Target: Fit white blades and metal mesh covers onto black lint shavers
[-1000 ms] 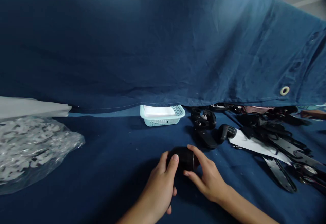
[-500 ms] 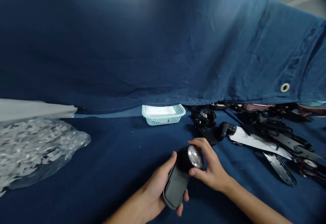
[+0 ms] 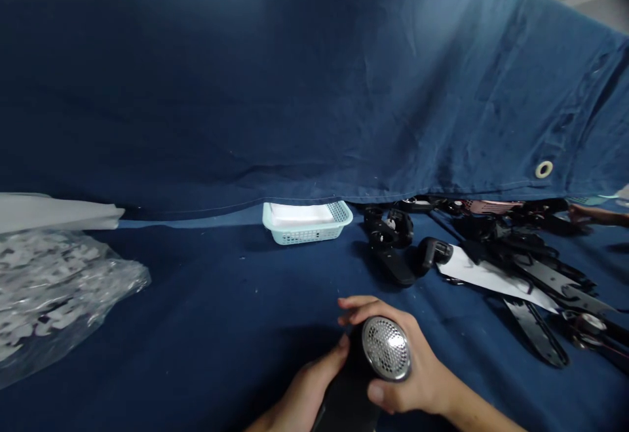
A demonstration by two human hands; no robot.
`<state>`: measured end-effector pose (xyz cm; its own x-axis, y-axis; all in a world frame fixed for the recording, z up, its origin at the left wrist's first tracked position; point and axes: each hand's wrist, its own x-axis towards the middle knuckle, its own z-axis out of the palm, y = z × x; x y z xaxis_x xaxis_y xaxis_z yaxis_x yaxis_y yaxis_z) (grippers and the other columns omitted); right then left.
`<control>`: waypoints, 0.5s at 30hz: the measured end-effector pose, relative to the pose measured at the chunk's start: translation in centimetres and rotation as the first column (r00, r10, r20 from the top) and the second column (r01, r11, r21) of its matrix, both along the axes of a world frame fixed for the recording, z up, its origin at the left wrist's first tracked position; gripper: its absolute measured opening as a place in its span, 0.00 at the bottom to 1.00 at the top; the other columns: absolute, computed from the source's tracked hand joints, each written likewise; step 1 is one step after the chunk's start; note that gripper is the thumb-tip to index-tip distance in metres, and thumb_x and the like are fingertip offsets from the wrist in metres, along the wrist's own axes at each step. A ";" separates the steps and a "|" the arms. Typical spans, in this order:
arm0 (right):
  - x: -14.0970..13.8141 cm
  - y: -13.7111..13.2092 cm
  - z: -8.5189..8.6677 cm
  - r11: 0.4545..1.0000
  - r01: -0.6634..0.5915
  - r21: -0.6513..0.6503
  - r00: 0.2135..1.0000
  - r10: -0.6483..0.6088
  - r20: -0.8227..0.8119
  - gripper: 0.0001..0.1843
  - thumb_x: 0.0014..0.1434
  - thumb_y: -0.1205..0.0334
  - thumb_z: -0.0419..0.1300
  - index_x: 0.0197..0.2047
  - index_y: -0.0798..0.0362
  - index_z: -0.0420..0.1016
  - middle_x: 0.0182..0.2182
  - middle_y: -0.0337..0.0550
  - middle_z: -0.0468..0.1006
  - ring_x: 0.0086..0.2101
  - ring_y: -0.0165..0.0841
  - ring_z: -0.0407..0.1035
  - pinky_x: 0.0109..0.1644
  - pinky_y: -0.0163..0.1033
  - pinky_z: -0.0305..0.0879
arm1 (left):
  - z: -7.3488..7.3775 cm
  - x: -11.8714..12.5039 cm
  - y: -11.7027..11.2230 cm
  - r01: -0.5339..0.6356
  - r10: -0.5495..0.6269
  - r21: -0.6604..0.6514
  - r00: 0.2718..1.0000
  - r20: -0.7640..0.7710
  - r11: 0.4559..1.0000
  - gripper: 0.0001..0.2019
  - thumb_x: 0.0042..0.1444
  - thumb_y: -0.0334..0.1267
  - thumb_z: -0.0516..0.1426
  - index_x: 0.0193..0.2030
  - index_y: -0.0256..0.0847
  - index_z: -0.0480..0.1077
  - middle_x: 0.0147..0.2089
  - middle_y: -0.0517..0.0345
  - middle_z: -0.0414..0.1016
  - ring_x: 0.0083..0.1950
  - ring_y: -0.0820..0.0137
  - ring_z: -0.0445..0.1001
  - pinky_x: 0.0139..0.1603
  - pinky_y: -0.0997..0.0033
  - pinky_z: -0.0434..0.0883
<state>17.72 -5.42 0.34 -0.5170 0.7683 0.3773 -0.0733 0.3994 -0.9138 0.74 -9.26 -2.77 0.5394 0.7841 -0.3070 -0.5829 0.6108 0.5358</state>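
A black fabric shaver (image 3: 346, 392) with a round, perforated silver head (image 3: 386, 348) is held low in front of me, its head tilted up towards the camera. My left hand (image 3: 314, 386) grips the handle from the left side, thumb along its upper edge; the lower fingers are hidden behind it. Around the head curls my right hand (image 3: 417, 360), thumb below the mesh disc and fingers over its far side. The lower end of the handle runs out of the picture.
A light-blue basket (image 3: 309, 234) holding white material stands by the hanging blue cloth (image 3: 295, 124). Black parts (image 3: 393, 255) and a white sheet (image 3: 496, 281) lie at right. A clear bag of grey-white pieces (image 3: 69, 288) lies at left. Another person's hand (image 3: 584, 214) shows far right.
The fabric shaver and both hands have moved down and closer to me. Its mesh head now faces the camera more, and my right hand has wrapped further round the head.
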 end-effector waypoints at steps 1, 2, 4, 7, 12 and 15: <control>0.0 0.0 0.0 1.000 0.016 0.015 1.000 -0.017 0.016 0.32 0.39 0.62 0.73 0.51 0.46 0.74 0.56 0.50 0.73 0.55 0.50 0.68 0.59 0.53 0.61 | 0.3 0.0 0.0 -0.039 0.040 0.043 0.999 -0.029 0.998 0.21 0.58 0.50 0.62 0.46 0.30 0.75 0.36 0.49 0.80 0.39 0.66 0.78 0.45 0.73 0.72; -0.1 0.0 0.1 0.999 0.034 0.027 0.999 -0.035 0.029 0.33 0.39 0.63 0.73 0.51 0.46 0.74 0.57 0.50 0.72 0.56 0.50 0.67 0.60 0.53 0.60 | 0.7 -0.1 -0.1 -0.055 0.060 0.078 0.997 -0.058 0.995 0.21 0.58 0.49 0.63 0.47 0.30 0.75 0.39 0.49 0.80 0.44 0.65 0.78 0.50 0.72 0.70; -0.2 -0.1 0.1 0.996 0.071 0.050 0.996 -0.074 0.056 0.32 0.39 0.63 0.72 0.51 0.46 0.74 0.59 0.50 0.70 0.57 0.50 0.66 0.61 0.52 0.59 | 1.3 -0.1 -0.2 -0.043 0.053 0.100 0.993 -0.105 0.994 0.22 0.59 0.50 0.61 0.47 0.30 0.76 0.38 0.48 0.80 0.42 0.65 0.78 0.50 0.71 0.70; -0.3 -0.3 0.4 0.989 0.109 0.096 0.989 -0.118 0.084 0.31 0.39 0.65 0.71 0.50 0.46 0.74 0.58 0.48 0.71 0.57 0.48 0.66 0.61 0.49 0.59 | 1.4 0.0 -0.4 -0.018 0.028 0.082 0.993 -0.118 0.996 0.23 0.62 0.52 0.57 0.47 0.31 0.75 0.29 0.51 0.79 0.27 0.68 0.76 0.35 0.70 0.71; -0.6 -0.7 0.6 0.990 0.125 0.072 0.991 -0.128 0.042 0.30 0.41 0.64 0.70 0.50 0.45 0.72 0.54 0.45 0.74 0.55 0.46 0.68 0.59 0.46 0.62 | 0.5 0.2 -0.7 0.083 -0.086 -0.062 0.995 -0.049 0.995 0.31 0.60 0.61 0.54 0.29 0.29 0.76 0.19 0.52 0.73 0.17 0.75 0.68 0.19 0.80 0.61; -0.7 -0.6 0.0 0.983 0.181 0.044 0.982 -0.183 0.038 0.33 0.46 0.58 0.71 0.55 0.44 0.69 0.56 0.45 0.71 0.56 0.45 0.66 0.61 0.46 0.60 | 0.3 0.0 -0.8 0.159 -0.175 -0.160 0.980 -0.091 0.974 0.42 0.60 0.68 0.45 0.23 0.25 0.74 0.17 0.48 0.71 0.15 0.77 0.67 0.16 0.81 0.58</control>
